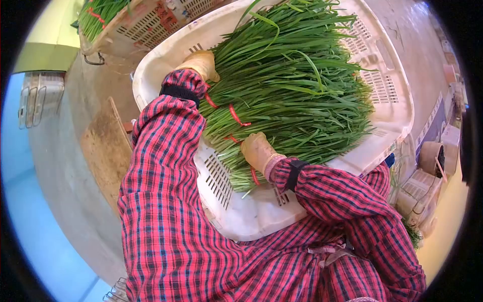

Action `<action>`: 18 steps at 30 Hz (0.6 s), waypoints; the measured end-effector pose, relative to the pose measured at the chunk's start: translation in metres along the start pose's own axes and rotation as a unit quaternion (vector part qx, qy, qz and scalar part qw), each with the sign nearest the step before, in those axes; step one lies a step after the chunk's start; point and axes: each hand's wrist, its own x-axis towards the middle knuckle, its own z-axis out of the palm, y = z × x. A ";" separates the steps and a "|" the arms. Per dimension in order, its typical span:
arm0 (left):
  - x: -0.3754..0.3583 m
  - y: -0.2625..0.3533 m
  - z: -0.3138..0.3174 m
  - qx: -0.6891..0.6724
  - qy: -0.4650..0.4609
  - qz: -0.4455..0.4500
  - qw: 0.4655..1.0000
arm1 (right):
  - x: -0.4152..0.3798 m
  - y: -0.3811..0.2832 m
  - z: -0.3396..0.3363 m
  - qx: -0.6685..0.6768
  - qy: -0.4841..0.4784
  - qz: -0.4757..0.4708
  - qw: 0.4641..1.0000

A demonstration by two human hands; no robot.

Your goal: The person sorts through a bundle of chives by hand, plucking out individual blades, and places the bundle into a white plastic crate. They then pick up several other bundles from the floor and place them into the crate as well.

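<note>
Bundles of long green garlic chives (297, 85) lie side by side in a white plastic basket (241, 221), their pale stem ends toward the lower left. Red ties (236, 116) wrap several of them near the stems. My left hand (198, 65), in a yellowish glove, is closed on the chives at the basket's upper-left side; most of its fingers are hidden. Lower down, my gloved right hand (259, 152) curls over the nearest bundle, just above its stem ends. Its fingertips are buried among the stems.
Behind stands another crate (146, 30) with red-tied chives (98, 20) in it. A brown board (106, 151) leans at left. At right are a bucket (430, 157) and a pale crate (418, 194). Wire-handled crates (43, 95) sit by the left wall.
</note>
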 end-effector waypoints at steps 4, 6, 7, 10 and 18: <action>0.001 0.000 0.001 0.010 -0.008 -0.002 1.000 | -0.001 0.016 0.004 0.096 0.023 -0.057 0.994; 0.001 -0.001 0.001 0.003 -0.003 -0.005 1.000 | -0.004 0.021 0.007 0.144 0.024 -0.075 0.986; 0.001 -0.001 0.001 -0.003 -0.001 -0.005 1.000 | -0.008 0.021 0.008 0.107 0.076 -0.082 0.988; 0.004 0.000 0.002 0.005 -0.013 -0.025 1.000 | -0.010 0.019 0.006 0.076 0.101 -0.087 0.988; 0.004 0.001 -0.002 0.001 -0.034 -0.022 0.999 | -0.013 0.012 -0.006 0.041 0.125 -0.151 0.980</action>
